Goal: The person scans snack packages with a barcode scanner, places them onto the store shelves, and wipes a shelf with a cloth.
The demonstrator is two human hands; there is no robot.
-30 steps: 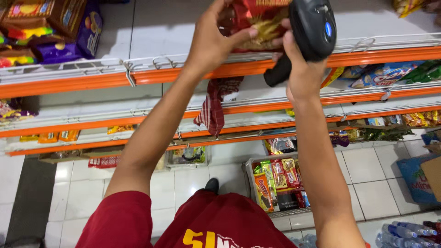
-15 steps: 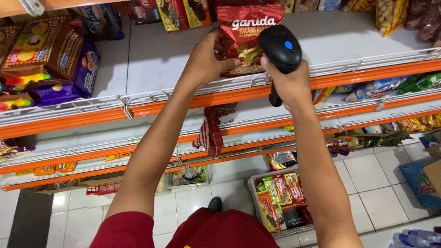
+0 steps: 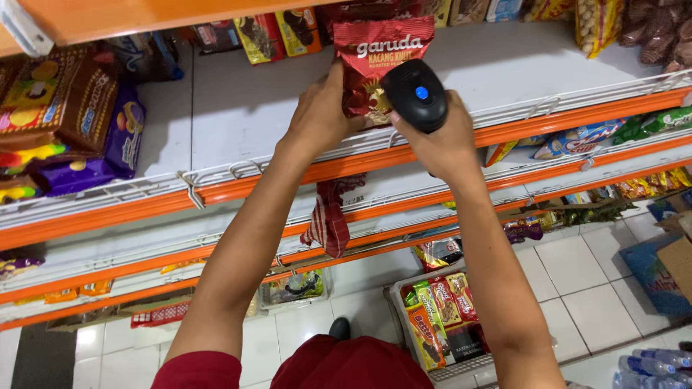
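Observation:
My left hand grips a red snack bag by its lower left side and holds it upright over the white shelf. My right hand is closed around a black handheld scanner with a blue button. The scanner's head sits right against the lower right part of the bag. Both arms reach up and forward from my red shirt.
Purple and brown biscuit packs stand at the shelf's left; more snack bags line the back. Orange-edged shelves with wire rails step down below. A red checked cloth hangs from one. A basket of packets sits on the tiled floor.
The view has tilted up, so the top shelf and its back row show more. Both hands stay on the bag and the scanner, now held closer together.

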